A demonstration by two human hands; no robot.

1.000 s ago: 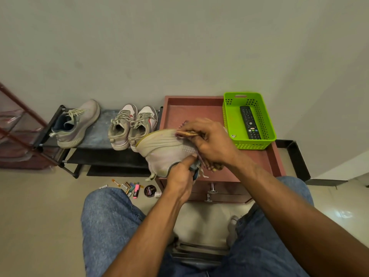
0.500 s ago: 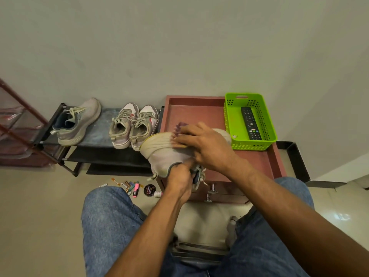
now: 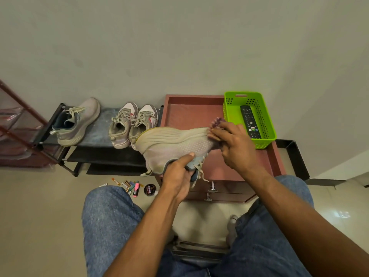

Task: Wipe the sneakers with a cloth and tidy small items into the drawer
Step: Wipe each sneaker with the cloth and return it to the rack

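My left hand [image 3: 177, 172] grips a pale grey sneaker [image 3: 171, 144] by its collar and holds it on its side above the red-brown cabinet top [image 3: 191, 110]. At the sneaker's toe my right hand [image 3: 233, 144] holds a purple cloth [image 3: 216, 122], mostly hidden under the fingers. The matching sneaker [image 3: 76, 121] lies on the black shoe rack [image 3: 50, 126]. A second pair of sneakers [image 3: 132, 124] stands beside it. Small items [image 3: 131, 185] and a round tin [image 3: 149, 189] lie on the floor. Drawer knobs [image 3: 212, 188] show on the cabinet's front.
A green basket [image 3: 265, 118] holding a black remote [image 3: 249, 121] stands on the cabinet's right side. A red wire rack [image 3: 18, 124] is at the far left. My knees in blue jeans fill the foreground. A black frame [image 3: 295, 156] lies to the cabinet's right.
My right hand with the cloth has slid rightward along the sneaker from its middle to the toe. The left hand keeps its hold, and the sneaker has tipped flatter.
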